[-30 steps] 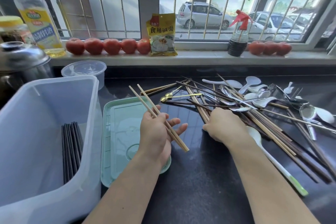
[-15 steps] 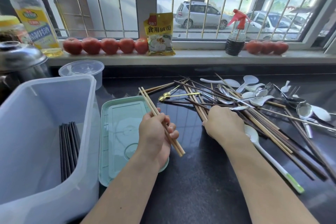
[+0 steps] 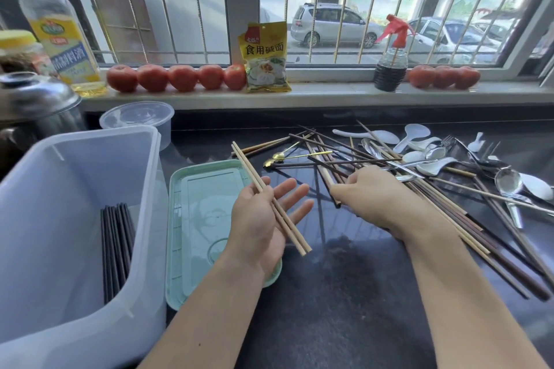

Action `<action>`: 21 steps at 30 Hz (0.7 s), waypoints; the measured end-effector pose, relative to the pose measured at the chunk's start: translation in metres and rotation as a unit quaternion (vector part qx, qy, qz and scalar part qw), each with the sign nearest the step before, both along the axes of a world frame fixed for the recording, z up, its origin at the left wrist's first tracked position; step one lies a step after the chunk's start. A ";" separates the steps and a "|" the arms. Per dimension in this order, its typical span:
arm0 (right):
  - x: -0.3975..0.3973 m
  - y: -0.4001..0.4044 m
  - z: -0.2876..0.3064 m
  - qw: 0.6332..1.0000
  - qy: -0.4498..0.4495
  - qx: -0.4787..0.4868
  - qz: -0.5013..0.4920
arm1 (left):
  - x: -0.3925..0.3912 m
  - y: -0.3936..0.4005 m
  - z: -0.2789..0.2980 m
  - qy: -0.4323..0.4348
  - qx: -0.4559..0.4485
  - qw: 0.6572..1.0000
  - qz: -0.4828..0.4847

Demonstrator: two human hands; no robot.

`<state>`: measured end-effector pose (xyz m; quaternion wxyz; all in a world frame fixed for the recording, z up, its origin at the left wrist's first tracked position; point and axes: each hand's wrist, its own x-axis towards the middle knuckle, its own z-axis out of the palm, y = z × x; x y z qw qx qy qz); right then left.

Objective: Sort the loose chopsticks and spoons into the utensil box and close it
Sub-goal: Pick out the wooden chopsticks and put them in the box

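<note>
A: Your box (image 3: 75, 219) stands open at the left of the table (image 3: 344, 308), dark chopsticks (image 3: 115, 249) already lying in it. Its green lid (image 3: 192, 219) lies flat just beside it.

B: Which step am I on?

A: Gathering light sticks, I'd judge. The pile (image 3: 404, 177) of chopsticks and spoons spreads across the right, well apart from the box.

B: And my hands?

A: Your left hand (image 3: 263, 219) hovers over the lid's right edge, palm up, fingers nearly straight, thumb pinning a light pair (image 3: 269, 201) across the palm. Your right hand (image 3: 377, 198) rests at the pile's near edge, fingers curled round the end of a stick (image 3: 325, 178) there.

B: Next?

A: Probably draw that stick free without dragging its neighbours, lay it alongside the pair, then carry the bundle left into the box.
</note>
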<state>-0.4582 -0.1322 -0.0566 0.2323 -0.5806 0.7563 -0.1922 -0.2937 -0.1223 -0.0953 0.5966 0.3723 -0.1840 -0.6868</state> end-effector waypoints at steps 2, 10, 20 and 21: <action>0.004 0.007 0.007 0.997 -0.063 0.025 0.037 | 0.000 0.000 0.000 -0.004 0.010 1.000 -0.011; 0.007 0.021 0.019 0.989 -0.111 0.043 0.092 | 0.000 -0.001 -0.001 0.015 0.041 0.997 -0.067; 0.029 0.035 0.010 0.963 0.008 0.098 0.249 | -0.006 -0.007 -0.007 0.021 -0.040 0.999 -0.022; 0.027 0.033 0.009 0.962 0.013 0.104 0.252 | -0.007 -0.008 -0.008 0.009 -0.044 0.999 -0.015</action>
